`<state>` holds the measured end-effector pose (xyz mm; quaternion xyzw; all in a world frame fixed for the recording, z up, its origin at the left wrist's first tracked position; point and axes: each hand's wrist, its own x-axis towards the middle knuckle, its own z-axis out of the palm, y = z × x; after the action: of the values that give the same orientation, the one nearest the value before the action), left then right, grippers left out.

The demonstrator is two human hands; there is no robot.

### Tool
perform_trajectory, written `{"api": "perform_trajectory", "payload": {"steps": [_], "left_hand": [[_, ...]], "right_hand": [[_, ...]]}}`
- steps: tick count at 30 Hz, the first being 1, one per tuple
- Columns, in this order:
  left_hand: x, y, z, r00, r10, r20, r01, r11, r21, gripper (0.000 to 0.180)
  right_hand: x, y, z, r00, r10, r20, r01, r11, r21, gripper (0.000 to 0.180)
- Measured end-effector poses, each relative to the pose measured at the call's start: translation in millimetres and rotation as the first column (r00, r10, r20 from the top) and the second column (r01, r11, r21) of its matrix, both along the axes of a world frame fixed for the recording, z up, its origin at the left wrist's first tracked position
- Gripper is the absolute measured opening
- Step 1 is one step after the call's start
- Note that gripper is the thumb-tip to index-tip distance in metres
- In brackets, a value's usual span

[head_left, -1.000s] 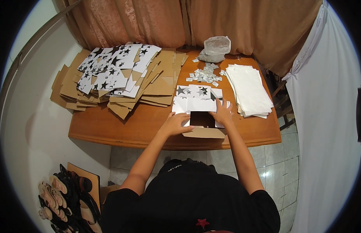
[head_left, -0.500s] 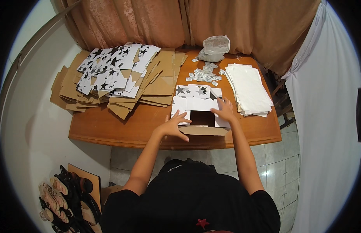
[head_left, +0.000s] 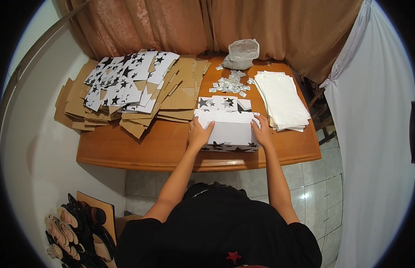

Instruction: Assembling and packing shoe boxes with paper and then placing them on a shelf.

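The box (head_left: 230,132) is smooth card with a flat, dull white face. The desk (head_left: 136,154) looks like brown wood, smooth and a bit shiny. The flat boxes (head_left: 183,85) are plain, dull cardboard. The sheets (head_left: 283,102) look like thin matt paper. The bag (head_left: 243,51) is crinkly, see-through plastic. The curtain (head_left: 252,27) is soft, folded cloth, the shirt (head_left: 216,228) dull cloth, and the floor (head_left: 308,195) has glossy tiles.

Front flap (head_left: 233,132) now down over box (head_left: 232,147)
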<state>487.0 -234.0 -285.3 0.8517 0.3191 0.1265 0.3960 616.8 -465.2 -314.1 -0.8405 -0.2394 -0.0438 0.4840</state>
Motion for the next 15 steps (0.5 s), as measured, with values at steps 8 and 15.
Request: {"api": "perform_trajectory", "payload": {"steps": [8,15], "left_hand": [[2.4,1.5,-2.1,0.998,0.002,-0.07,0.006,0.995,0.103,0.081],[2.6,-10.4,8.0,0.982,0.048,-0.181,-0.018,0.986,0.167,0.075]], "right_hand": [[-16.8,18.3,2.4,0.992,-0.068,0.105,0.093,0.963,-0.255,0.053],[-30.9,32.2,19.0,0.988,-0.149,0.03,0.149,0.905,-0.398,0.066]]}}
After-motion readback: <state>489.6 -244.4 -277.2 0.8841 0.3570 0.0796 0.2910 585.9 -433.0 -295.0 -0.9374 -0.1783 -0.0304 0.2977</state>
